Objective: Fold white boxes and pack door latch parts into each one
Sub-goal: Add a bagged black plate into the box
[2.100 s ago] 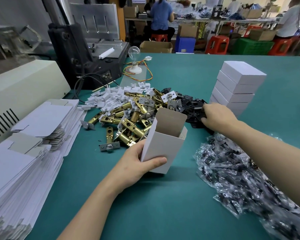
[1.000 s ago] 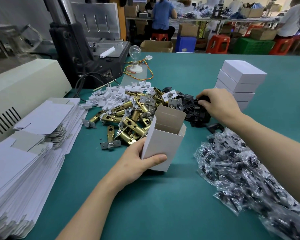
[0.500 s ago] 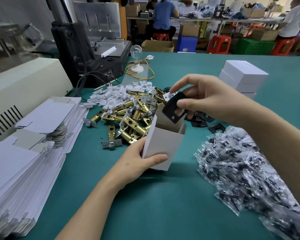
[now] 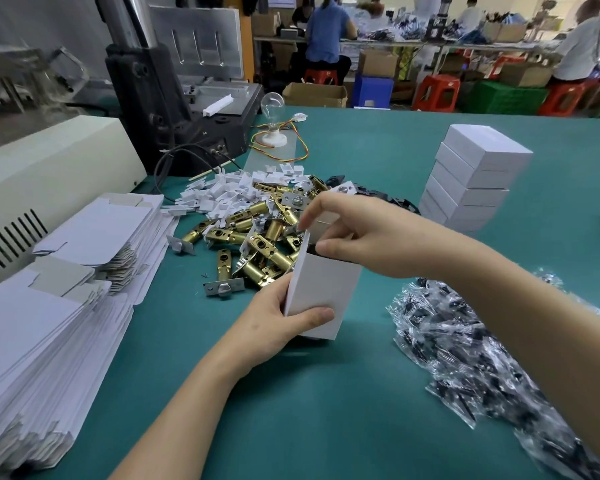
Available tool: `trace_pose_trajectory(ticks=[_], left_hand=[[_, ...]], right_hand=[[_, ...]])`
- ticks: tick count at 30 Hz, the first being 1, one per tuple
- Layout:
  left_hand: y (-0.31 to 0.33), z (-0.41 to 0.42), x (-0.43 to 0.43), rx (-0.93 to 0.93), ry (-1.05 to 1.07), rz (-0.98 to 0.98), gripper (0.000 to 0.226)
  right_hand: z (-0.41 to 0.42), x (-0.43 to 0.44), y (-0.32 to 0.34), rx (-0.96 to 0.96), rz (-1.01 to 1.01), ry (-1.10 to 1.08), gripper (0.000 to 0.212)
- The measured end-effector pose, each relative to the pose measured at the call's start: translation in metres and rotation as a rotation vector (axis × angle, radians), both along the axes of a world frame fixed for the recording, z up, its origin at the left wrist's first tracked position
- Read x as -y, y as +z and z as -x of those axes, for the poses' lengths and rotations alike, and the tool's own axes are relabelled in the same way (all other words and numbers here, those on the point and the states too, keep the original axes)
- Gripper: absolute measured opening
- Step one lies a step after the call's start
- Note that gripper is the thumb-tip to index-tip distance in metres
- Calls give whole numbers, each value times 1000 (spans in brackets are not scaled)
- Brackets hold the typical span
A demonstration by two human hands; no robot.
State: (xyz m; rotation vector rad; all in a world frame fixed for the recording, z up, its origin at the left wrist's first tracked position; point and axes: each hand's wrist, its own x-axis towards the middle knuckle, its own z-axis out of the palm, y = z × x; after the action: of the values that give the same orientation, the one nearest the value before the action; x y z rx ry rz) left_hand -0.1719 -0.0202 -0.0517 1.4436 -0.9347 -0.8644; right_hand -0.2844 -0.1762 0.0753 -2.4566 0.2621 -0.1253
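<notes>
**Loading the open box: keep it upright and the mouth free**

The left hand (image 4: 274, 323) grips the white box (image 4: 321, 292), thumb across the front wall and fingers behind it. The box stands upright on the green table (image 4: 326, 410), just in front of the pile of brass latches (image 4: 257, 244).

The right hand (image 4: 364, 237) is over the box mouth with its fingers curled. A dark edge shows under its thumb (image 4: 326, 245), but it cannot be told whether the fingers pinch a part there.

The step appears to be putting a part into the box. To do it well, the left hand should hold firmly without denting the thin card. The part should slide down flat along one wall, so that room remains for a latch. The top flap should stay bent back, away from the opening.

The bagged small parts (image 4: 482, 341) lie near on the right. The stack of closed boxes (image 4: 475, 174) stands behind, well apart.
</notes>
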Motion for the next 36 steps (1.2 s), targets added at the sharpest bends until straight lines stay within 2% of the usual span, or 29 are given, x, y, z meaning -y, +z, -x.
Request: trace_pose_trajectory(ticks=[3, 5, 8, 10, 12, 13, 15, 18, 19, 21, 28, 30, 33, 36], left_hand=[[0, 0, 1, -7, -5, 1, 44], [-1, -1, 1, -12, -7, 1, 45], [-1, -2, 0, 8, -10, -7, 47], [-1, -2, 0, 24, -12, -14, 48], [-1, -2, 0, 34, -9, -16, 48], [-1, -2, 0, 37, -8, -18, 49], [-1, -2, 0, 40, -6, -18, 50], [0, -2, 0, 41, -12, -15, 49], [0, -2, 0, 40, -13, -13, 49], [0, -2, 0, 41, -14, -10, 49], [1, -2, 0, 35, -13, -6, 48], [1, -1, 0, 37, -12, -9, 50], [0, -2, 0, 35, -7, -9, 49], [0, -1, 0, 20, -4, -4, 50]], right_hand=[[1, -7, -3, -69, 39, 42, 23], [2, -9, -1, -23, 48, 54, 25], [8, -3, 8, 197, -50, -12, 20], [15, 11, 14, 374, -91, -133, 14], [22, 32, 14, 441, 9, -304, 5], [25, 42, 12, 379, 136, -373, 4], [30, 56, 3, 43, 416, -369, 7], [35, 53, -20, -483, 547, -145, 15], [36, 50, -27, -574, 567, -88, 17], [36, 47, -41, -635, 611, -33, 17], [33, 49, -59, -488, 700, -10, 7], [34, 51, -54, -406, 662, -75, 5], [35, 54, -44, -287, 547, -211, 14], [34, 54, -34, -104, 493, -351, 15]])
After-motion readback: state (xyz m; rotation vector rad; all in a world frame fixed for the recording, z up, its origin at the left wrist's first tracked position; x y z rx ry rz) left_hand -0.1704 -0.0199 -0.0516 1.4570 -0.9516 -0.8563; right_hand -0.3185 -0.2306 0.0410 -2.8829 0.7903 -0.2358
